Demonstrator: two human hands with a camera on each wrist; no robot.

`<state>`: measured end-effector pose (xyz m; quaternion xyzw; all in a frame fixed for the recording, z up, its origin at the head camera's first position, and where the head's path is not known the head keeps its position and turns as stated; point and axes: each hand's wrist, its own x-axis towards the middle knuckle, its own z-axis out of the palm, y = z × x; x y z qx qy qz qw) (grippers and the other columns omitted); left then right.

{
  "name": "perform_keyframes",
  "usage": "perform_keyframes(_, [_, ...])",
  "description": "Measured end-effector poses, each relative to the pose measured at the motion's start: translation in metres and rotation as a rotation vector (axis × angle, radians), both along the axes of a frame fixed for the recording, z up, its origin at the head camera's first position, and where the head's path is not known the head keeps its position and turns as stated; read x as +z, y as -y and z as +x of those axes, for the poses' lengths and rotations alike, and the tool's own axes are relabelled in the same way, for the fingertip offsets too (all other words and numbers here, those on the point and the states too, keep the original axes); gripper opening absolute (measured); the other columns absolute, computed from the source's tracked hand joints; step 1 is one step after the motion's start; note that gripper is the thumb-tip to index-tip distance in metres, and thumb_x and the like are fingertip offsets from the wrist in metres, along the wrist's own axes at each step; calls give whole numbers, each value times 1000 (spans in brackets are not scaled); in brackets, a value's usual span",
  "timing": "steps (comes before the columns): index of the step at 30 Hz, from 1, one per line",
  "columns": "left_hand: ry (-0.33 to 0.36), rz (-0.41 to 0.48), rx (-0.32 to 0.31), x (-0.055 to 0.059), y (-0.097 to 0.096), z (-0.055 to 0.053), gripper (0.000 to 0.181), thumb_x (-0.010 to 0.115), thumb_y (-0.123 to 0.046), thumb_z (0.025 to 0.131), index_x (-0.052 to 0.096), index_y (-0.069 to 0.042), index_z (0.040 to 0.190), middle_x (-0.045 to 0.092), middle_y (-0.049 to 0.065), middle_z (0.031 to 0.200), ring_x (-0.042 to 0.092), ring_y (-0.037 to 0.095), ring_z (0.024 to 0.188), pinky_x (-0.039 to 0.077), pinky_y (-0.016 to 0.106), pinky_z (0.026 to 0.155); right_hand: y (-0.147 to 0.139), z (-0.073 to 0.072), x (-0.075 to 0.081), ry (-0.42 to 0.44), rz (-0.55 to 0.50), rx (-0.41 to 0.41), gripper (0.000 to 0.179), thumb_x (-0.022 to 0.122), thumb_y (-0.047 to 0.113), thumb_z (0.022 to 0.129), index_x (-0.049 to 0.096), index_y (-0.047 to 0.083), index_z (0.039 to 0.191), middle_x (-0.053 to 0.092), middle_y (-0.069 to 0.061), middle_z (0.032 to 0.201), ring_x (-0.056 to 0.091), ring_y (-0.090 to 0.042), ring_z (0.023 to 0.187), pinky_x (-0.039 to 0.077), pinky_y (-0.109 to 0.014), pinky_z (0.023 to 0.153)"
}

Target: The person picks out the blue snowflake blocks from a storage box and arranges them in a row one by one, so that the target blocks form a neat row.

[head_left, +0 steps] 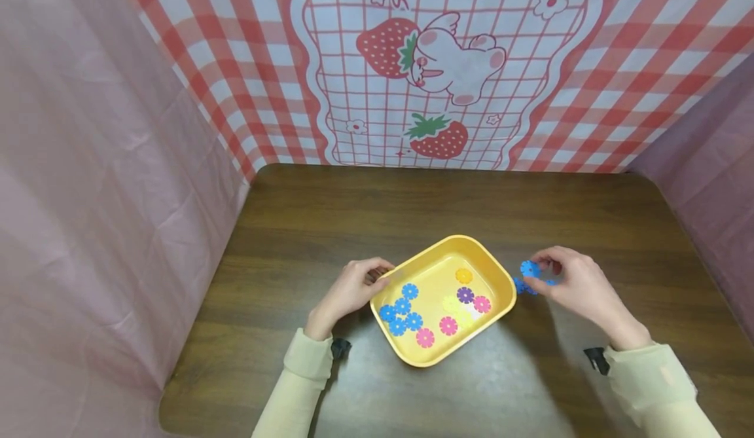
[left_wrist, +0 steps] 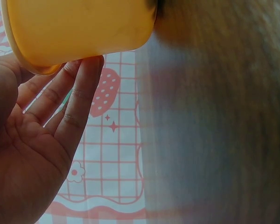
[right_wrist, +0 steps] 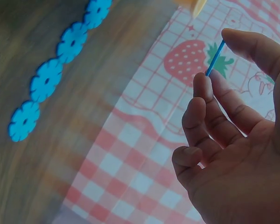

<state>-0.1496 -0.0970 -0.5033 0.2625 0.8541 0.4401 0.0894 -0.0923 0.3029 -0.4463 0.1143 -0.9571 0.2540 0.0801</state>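
My left hand [head_left: 349, 289] grips the left corner of a yellow plastic tray [head_left: 432, 273]. In the left wrist view the thumb is at the rim and the fingers [left_wrist: 79, 98] reach along the underside. To the tray's right, my right hand [head_left: 580, 286] pinches a blue snowflake disc [head_left: 528, 268] between thumb and fingertips; the right wrist view shows this disc [right_wrist: 215, 57] edge-on. Below it on the table lies a row of several blue snowflake discs [right_wrist: 46, 80] end to end, partly hidden by the hand in the head view.
Inside the tray lie several loose blue discs [head_left: 402, 306], pink discs [head_left: 448, 326], pale yellow discs [head_left: 451, 304], a purple disc [head_left: 465, 295] and an orange disc [head_left: 463, 275]. A checked strawberry cloth [head_left: 436, 84] hangs behind the brown wooden table [head_left: 330, 215], with pink curtains [head_left: 118, 163] at both sides.
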Motion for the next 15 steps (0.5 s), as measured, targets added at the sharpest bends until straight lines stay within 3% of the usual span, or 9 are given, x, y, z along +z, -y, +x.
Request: perform_keyframes(15, [15,0,2,1,0,0,22,71,-5,92,71,-6,114,72,6,100,65,16,86,55,24,74,-42,5,-28,41,-21,-115,34,87,24,76,70,5,99,67,-6,84,52,-19,72,41,-25,59])
